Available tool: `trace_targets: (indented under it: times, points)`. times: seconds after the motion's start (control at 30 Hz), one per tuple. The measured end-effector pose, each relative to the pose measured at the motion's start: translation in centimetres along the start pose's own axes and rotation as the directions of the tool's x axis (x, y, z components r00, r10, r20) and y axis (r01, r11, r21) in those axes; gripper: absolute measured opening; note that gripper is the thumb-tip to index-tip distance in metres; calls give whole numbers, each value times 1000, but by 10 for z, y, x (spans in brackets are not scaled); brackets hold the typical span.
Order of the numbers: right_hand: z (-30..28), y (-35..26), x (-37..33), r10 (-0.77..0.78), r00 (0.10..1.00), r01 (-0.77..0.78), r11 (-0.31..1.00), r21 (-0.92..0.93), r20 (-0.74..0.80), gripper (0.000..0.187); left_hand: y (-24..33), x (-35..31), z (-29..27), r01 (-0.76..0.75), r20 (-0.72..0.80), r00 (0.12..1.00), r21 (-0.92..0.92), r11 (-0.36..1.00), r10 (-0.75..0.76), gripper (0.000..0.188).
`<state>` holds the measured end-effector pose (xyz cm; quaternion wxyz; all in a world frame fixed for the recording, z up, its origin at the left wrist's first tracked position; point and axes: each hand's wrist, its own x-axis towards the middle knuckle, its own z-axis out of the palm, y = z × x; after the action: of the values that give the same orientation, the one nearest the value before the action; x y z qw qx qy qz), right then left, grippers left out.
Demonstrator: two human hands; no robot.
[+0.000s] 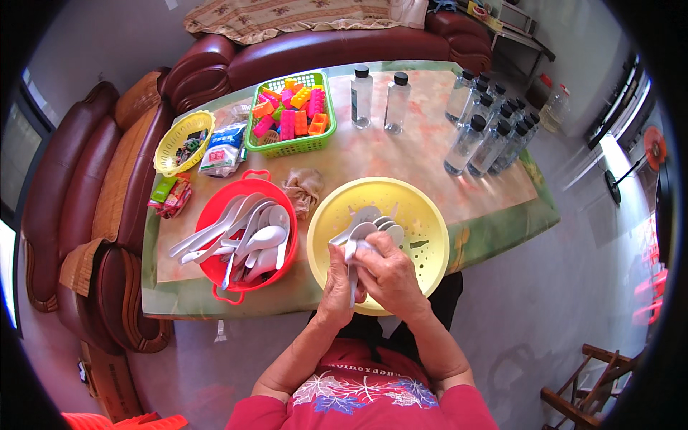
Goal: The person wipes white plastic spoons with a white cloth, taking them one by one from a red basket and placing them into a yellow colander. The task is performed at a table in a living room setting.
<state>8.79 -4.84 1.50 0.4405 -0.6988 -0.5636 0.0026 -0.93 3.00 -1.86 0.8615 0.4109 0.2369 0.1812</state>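
Both my hands meet over the near part of a yellow colander (pixel 436 215). Upright in my left hand (pixel 335 283) is a white spoon (pixel 352 276), its lower end showing below the fingers. My right hand (pixel 394 276) is closed around the same spoon from the other side. Something whitish shows at the right fingertips; whether it is cloth or part of the spoon I cannot tell. Several more white spoons (pixel 389 228) lie in the colander behind my hands. To the left, a red basin (pixel 209 208) with two handles holds a heap of white and grey spoons (pixel 266 235).
A crumpled brown cloth (pixel 304 188) lies between basin and colander. Behind are a green basket (pixel 292 149) of toy blocks, a white-blue packet (pixel 222 149), a small yellow basket (pixel 166 169) and snack packets (pixel 170 195). Clear black-capped bottles (pixel 466 143) stand at the far right of the table (pixel 494 233).
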Motion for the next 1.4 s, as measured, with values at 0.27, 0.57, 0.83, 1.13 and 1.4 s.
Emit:
trace_targets:
  times: [0.27,0.57,0.83,1.13,1.4]
  points:
    - [2,4,-6,43,993,-29,991,128,-109,25,-9,4,1,66,-16,998,-97,993,-68,59]
    - [21,0,10,38,925,-108,980,-167,-377,33,-11,4,5,-1,-38,999,-47,999,-1,50]
    - [2,-15,-14,138,988,-136,990,-31,72,39,-13,6,3,-103,-84,992,-77,992,97,56]
    - [-31,1,-25,-17,978,-73,906,416,209,29,-8,5,5,-61,-138,990,-191,980,35,37]
    - [-2,2,-9,45,998,-49,996,-69,-45,39,2,2,9,-102,-34,995,-160,982,98,36]
